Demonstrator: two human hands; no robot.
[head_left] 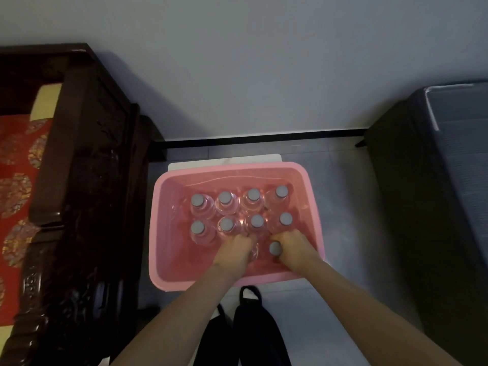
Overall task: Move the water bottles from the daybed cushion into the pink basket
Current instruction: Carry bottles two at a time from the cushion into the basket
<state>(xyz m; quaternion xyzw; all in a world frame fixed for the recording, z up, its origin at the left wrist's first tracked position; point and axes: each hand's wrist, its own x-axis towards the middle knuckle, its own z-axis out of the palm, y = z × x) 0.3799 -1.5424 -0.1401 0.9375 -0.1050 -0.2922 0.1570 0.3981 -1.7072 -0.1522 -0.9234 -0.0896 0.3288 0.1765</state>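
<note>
As hands (293, 250) grip bottles (275, 248), daybed (87, 154) beside pink basket (237, 169)

The basket (158, 228) sits on a flat board (224, 159) on the floor (343, 207), the wall (264, 62) behind it, the daybed (87, 180) to its left and a large unit (435, 207) to its right. Eight water bottles (225, 198) stand in two rows of four across its far half. Toward its near right corner the right grip (293, 249) holds a ninth bottle (275, 248); just left, the left grip (233, 250) curls over a tenth bottle (254, 253)
</note>
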